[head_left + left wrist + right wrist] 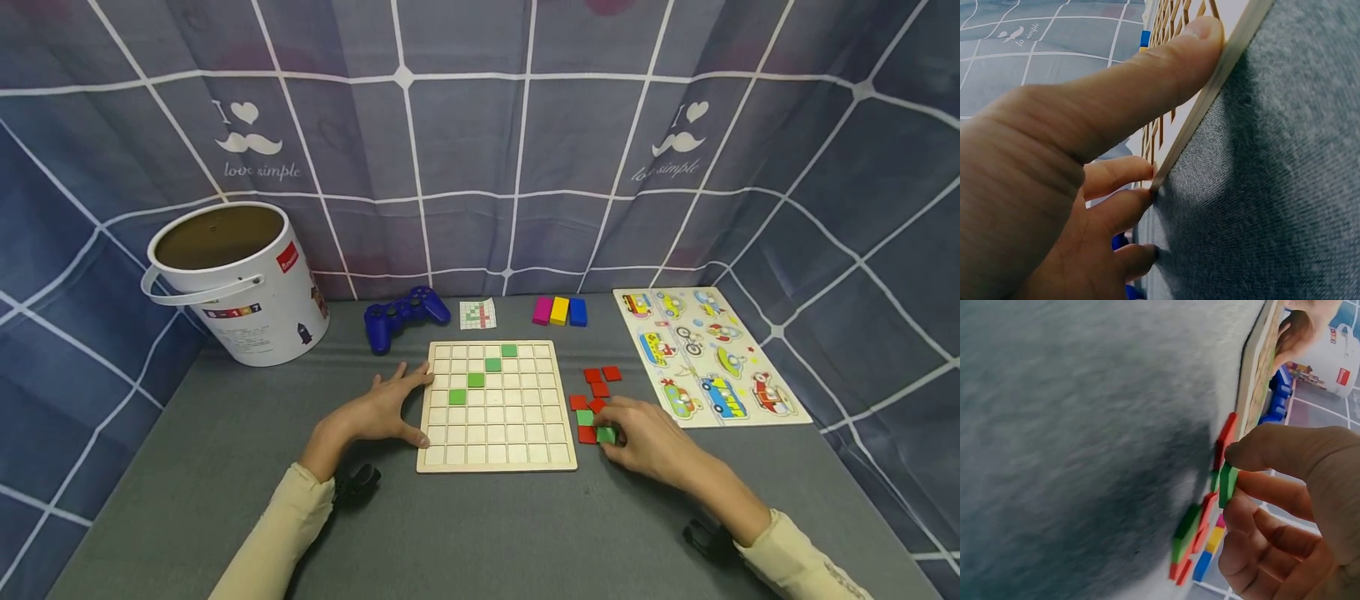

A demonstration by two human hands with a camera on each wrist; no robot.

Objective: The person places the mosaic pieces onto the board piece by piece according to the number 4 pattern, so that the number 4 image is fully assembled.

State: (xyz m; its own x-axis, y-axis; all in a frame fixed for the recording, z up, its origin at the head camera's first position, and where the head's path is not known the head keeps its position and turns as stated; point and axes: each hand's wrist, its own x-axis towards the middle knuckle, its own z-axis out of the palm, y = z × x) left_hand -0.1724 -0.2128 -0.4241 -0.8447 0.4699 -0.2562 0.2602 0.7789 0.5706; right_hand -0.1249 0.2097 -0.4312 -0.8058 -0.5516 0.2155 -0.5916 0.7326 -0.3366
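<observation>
A wooden grid board (497, 406) lies on the grey table, with several green tiles (476, 380) in a diagonal across its squares. My left hand (386, 406) rests flat against the board's left edge (1222, 69), thumb (1166, 62) and fingers touching it. To the right of the board lies a loose cluster of red tiles (597, 388) and green ones. My right hand (645, 437) pinches a green tile (606, 434) (1228, 484) between thumb and fingertips, just above the cluster (1194, 528).
A white bucket (238, 283) stands at the back left. A blue game controller (403, 316), a small pattern card (477, 314) and pink, yellow and blue blocks (559, 311) line the back. A vehicle puzzle board (705, 354) lies at the right.
</observation>
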